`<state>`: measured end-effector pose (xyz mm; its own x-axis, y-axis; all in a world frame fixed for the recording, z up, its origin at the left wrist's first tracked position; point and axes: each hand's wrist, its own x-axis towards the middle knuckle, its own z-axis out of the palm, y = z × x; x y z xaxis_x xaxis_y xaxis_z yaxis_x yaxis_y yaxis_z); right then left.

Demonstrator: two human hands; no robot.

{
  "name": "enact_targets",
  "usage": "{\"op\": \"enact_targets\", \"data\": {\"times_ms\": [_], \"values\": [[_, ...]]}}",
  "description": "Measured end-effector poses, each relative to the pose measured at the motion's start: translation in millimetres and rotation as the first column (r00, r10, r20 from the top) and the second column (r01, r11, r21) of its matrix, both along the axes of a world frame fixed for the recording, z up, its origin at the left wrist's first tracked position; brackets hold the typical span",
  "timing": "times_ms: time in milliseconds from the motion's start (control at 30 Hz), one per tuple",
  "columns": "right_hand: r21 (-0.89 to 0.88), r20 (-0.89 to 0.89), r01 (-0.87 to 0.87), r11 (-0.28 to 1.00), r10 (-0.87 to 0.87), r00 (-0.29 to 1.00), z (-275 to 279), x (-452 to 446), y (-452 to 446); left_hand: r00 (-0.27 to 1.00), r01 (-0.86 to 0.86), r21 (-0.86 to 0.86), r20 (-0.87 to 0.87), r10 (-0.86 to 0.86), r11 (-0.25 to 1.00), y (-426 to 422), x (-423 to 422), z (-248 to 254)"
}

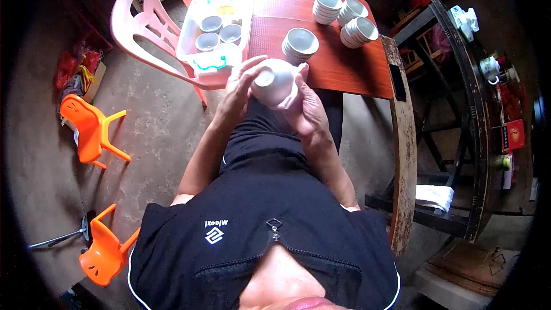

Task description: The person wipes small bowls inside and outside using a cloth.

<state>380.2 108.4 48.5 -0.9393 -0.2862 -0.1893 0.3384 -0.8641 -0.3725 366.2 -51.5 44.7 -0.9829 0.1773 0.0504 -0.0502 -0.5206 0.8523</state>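
Note:
Tilted on its side over my lap is a white bowl [277, 76], its round foot turned toward my left hand [237, 90]. That hand's fingers lie along the bowl's left side and grip it. From the other side my right hand [310, 110] grips the bowl, with what looks like a white cloth [290, 99] pressed against it. Just beyond, on the red-brown table [275, 28], stands a stack of bowls [300, 45]. Left of the table a clear plastic box [186, 37] contains several stacked bowls [207, 41].
More bowl stacks [359, 33] stand at the table's far right. The box rests on a pink plastic chair [123, 17]. Wooden bench [403, 155] and a dark phone-like object [397, 82] are on my right. Orange small chairs [86, 132] stand on the floor to my left.

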Motion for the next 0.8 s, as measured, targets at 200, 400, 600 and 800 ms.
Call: {"op": "enact_targets", "data": {"times_ms": [200, 400, 600, 800], "values": [[0.765, -0.481, 0.252, 0.593, 0.266, 0.835, 4.8, 37.2, -22.7, 0.997, -0.056, 0.176, 0.061, 0.046, 0.983, 10.0, 8.0, -5.5], [0.319, -0.701, 0.947, -0.031, 0.664, 0.258, -5.0, 29.1, -17.2, 0.925, -0.087, 0.288, 0.379, -0.029, 0.954, 0.3, -0.6, 9.3], [0.839, -0.530, 0.482, 0.254, 0.583, 0.616, 12.1, 41.0, -17.1, 0.907, -0.091, 0.361, 0.415, -0.072, 0.928, 3.4, 0.2, 2.1], [0.324, -0.576, 0.946, -0.024, 0.788, 0.218, 3.4, 27.0, -3.9, 0.917, 0.063, 0.350, 0.349, -0.193, 0.935, -11.2, -8.3, -13.2]]}}
